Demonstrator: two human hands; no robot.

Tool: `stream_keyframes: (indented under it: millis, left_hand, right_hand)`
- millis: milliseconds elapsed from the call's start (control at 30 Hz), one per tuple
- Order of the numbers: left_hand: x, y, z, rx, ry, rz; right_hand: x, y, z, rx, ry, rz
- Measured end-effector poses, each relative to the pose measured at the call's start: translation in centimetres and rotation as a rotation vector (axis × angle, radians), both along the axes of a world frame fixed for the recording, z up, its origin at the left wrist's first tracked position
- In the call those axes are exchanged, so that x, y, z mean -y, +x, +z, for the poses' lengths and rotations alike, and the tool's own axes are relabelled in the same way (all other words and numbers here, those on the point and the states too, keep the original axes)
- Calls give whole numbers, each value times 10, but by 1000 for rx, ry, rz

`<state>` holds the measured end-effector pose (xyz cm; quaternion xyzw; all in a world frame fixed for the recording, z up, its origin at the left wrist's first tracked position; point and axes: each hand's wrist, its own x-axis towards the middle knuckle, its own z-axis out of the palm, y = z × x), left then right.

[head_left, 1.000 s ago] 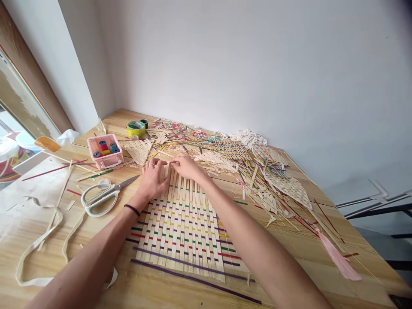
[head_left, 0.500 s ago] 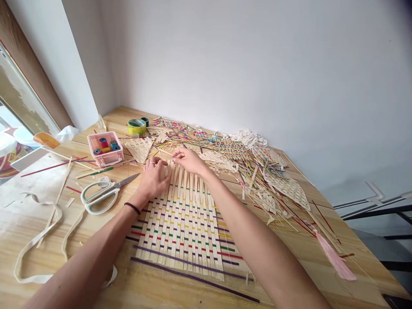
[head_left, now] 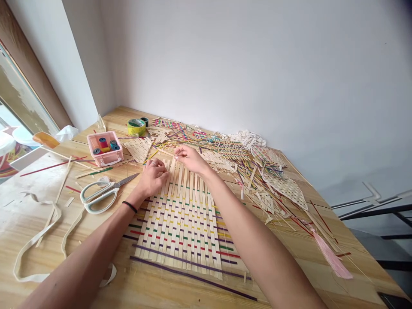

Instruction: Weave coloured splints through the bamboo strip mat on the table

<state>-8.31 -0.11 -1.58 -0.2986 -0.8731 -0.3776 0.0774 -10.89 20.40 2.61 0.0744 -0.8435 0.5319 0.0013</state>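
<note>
In front of me lies a half-woven mat point(head_left: 182, 221) of pale flat strips, crossed by thin purple, green, yellow and red strips. My left hand point(head_left: 153, 177) is at the mat's far left corner, fingers curled down around the ends of the pale strips. Just right of it, my right hand point(head_left: 191, 160) pinches the upper end of one pale strip point(head_left: 173, 166) between thumb and fingers. Two long purple strips point(head_left: 193, 278) cross the near edge of the mat, under what looks like clear tape.
Scissors point(head_left: 99, 196) lie open-handled at left, beside a white ribbon point(head_left: 25, 253). A pink box point(head_left: 109, 159) of thread spools and yellow tape point(head_left: 136, 127) stand behind. Loose strips and woven pieces point(head_left: 231, 150) pile along the wall. A pink tassel point(head_left: 331, 255) lies right.
My right hand has shifted slightly right, away from my left hand, and its fingers have lifted a little. My left hand stays at the far left corner. The view has moved slightly.
</note>
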Motion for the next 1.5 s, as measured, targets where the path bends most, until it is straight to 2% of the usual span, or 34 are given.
stream_keyframes:
  millis: [200,333,467,633,767,1067,1333,1500]
  left_hand:
    - [1,-1,4,21,-50,-63]
    - [3,-3,7,47,-60,-99]
    - [5,-5,7,67,-52,-119]
    - [5,-7,5,84,-41,-129]
    - [6,-8,8,96,-35,-154]
    - [10,-3,23,116,17,-180]
    - [13,-6,23,234,88,-172]
    - [15,-7,22,248,94,-167]
  right_hand:
    - [6,1,-2,-19,73,-42]
    - [-5,22,6,-153,172,-54]
    - [-48,75,2,-249,247,-50]
    - [-126,150,-25,-210,349,-166]
    - [-168,184,-43,-174,348,-235]
    - [-196,199,-55,-285,422,-328]
    - [-196,205,-58,-260,346,-310]
    - [-197,203,-62,-289,391,-338]
